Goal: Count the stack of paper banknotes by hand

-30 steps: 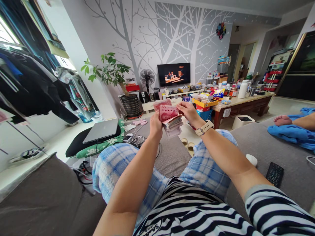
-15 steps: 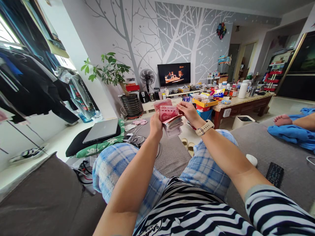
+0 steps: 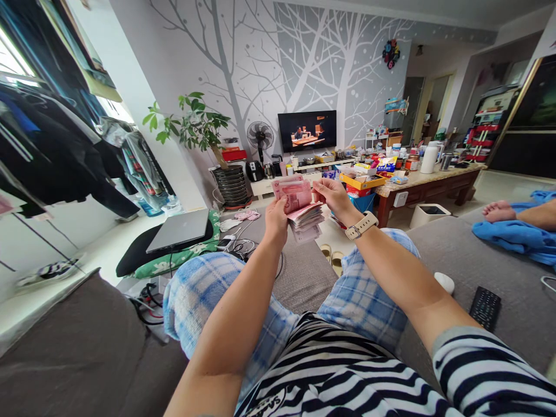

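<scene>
A folded stack of pink banknotes point(image 3: 306, 215) is held out in front of me, above the sofa seat between my knees. My left hand point(image 3: 277, 218) is closed round the left end of the stack, thumb on top. Some notes stand up at the back, bent away from the thick lower part. My right hand point(image 3: 332, 197), with a beige watch point(image 3: 362, 226) on its wrist, is pinched at the right edge of an upper banknote point(image 3: 299, 196). Its fingertips partly cover that edge.
On the left a laptop point(image 3: 179, 230) lies on a green and black cushion, with cables beside it. A remote control point(image 3: 485, 308) rests on the sofa at right. Another person's foot point(image 3: 499, 211) is further right. A cluttered table point(image 3: 391, 186) stands ahead.
The upper note, flat with its "100" showing before, now curves and shows a different part. My hands have barely shifted.
</scene>
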